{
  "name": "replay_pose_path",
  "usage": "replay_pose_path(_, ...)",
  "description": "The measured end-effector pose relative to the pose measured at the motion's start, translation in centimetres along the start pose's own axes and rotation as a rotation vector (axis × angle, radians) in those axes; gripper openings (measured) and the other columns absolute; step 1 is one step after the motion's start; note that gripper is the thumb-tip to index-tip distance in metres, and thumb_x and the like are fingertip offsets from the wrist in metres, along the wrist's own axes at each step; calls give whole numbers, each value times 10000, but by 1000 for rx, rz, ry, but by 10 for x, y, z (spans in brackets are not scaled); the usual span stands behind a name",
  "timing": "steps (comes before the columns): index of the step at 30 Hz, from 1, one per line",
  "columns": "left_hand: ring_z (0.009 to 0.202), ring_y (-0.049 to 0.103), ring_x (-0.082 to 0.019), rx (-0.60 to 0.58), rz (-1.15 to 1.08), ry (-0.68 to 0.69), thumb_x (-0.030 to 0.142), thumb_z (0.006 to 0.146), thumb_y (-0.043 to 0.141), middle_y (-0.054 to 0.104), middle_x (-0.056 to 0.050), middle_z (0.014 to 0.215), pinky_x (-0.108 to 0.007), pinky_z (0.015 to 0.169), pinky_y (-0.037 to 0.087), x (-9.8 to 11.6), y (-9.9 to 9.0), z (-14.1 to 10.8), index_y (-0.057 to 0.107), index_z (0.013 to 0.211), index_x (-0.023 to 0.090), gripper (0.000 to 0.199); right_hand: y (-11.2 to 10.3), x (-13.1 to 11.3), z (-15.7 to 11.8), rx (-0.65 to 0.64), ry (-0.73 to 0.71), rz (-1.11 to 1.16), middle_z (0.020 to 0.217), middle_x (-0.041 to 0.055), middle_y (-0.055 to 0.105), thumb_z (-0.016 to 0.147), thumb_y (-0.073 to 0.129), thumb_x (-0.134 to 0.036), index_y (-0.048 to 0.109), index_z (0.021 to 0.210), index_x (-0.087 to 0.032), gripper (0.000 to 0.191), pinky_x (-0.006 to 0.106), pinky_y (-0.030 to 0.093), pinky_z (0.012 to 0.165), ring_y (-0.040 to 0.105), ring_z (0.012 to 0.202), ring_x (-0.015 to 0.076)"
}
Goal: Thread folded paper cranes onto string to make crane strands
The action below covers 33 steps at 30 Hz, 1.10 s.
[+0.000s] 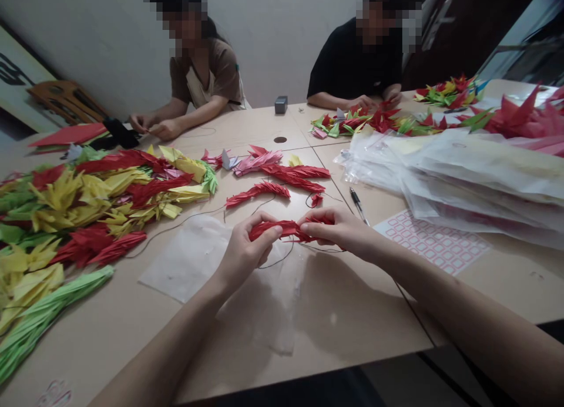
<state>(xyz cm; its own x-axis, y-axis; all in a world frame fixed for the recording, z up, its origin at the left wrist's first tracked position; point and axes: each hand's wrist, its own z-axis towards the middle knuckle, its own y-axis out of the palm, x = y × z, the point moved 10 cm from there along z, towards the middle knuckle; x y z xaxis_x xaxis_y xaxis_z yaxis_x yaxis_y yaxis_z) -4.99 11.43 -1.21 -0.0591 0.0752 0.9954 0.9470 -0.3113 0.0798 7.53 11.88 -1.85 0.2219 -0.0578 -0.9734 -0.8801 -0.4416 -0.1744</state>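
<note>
Red folded-paper strand [288,227] sits at centre, pinched by fingers of the left hand [250,242] at nine o'clock and right hand [332,226] at three. Light, even pressure should spare its folds.

Hands [245,245] [332,225] pinching, close together — bare forearms [176,333] [434,275], angled inward

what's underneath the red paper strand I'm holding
Below the red paper strand: a dark cord and a translucent plastic bag. Your left hand hides part of the bag.
</note>
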Motion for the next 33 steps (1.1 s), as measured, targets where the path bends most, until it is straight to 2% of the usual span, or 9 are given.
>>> replay_pose_path(4, 349, 216, -19, -5, 2, 1, 331, 769, 647, 296, 115, 407, -122, 333, 177, -1, 0, 0, 515, 744, 182, 200, -3, -7, -1, 35, -36, 48, 623, -25, 531, 761, 673, -392, 625, 802, -162, 238, 217, 247, 442, 381, 494, 57)
replay_pose_path(9, 346, 219, -23, 3, 47, -4, 335, 773, 638, 300, 113, 395, -133, 334, 178, -4, -1, 1, 526, 749, 179, 194, -1, -17, -3, 19, -106, 100, 581, -42, 520, 781, 660, -411, 586, 774, -161, 260, 208, 286, 431, 417, 463, 52)
replay_pose_path(12, 350, 219, -24, 8, 67, -4, 338, 777, 628, 303, 111, 400, -137, 337, 171, -4, -2, 2, 519, 747, 180, 194, 3, -15, -3, -12, -92, 126, 591, -35, 538, 799, 641, -397, 572, 785, -164, 244, 212, 313, 442, 478, 483, 66)
replay_pose_path(14, 355, 219, -24, 10, 84, 1, 339, 775, 624, 305, 109, 407, -140, 340, 169, -3, -3, 2, 513, 742, 180, 197, 3, -14, -3, -18, -90, 122, 572, -43, 523, 819, 618, -359, 575, 793, -163, 202, 212, 301, 436, 467, 473, 64)
replay_pose_path(23, 367, 229, -21, 30, 140, -5, 353, 767, 628, 311, 107, 419, -146, 354, 172, -3, -4, 2, 506, 724, 170, 224, 2, -24, -6, 6, -201, -22, 602, -46, 508, 761, 596, -161, 624, 780, -155, 34, 223, 308, 491, 418, 522, 61)
replay_pose_path(28, 361, 220, -20, -3, 112, -37, 358, 769, 626, 320, 108, 410, -145, 353, 164, -6, -1, 3, 509, 728, 168, 227, -8, -25, -5, 123, -242, -65, 636, -35, 527, 766, 620, -226, 578, 797, -158, 85, 230, 283, 473, 405, 523, 67)
replay_pose_path(33, 365, 238, -18, -30, 101, -57, 352, 770, 634, 328, 103, 423, -138, 356, 181, -10, 1, 2, 508, 720, 166, 230, -10, -32, -8, 147, -320, -227, 564, -52, 451, 798, 622, -243, 640, 775, -150, 98, 236, 244, 466, 359, 515, 67)
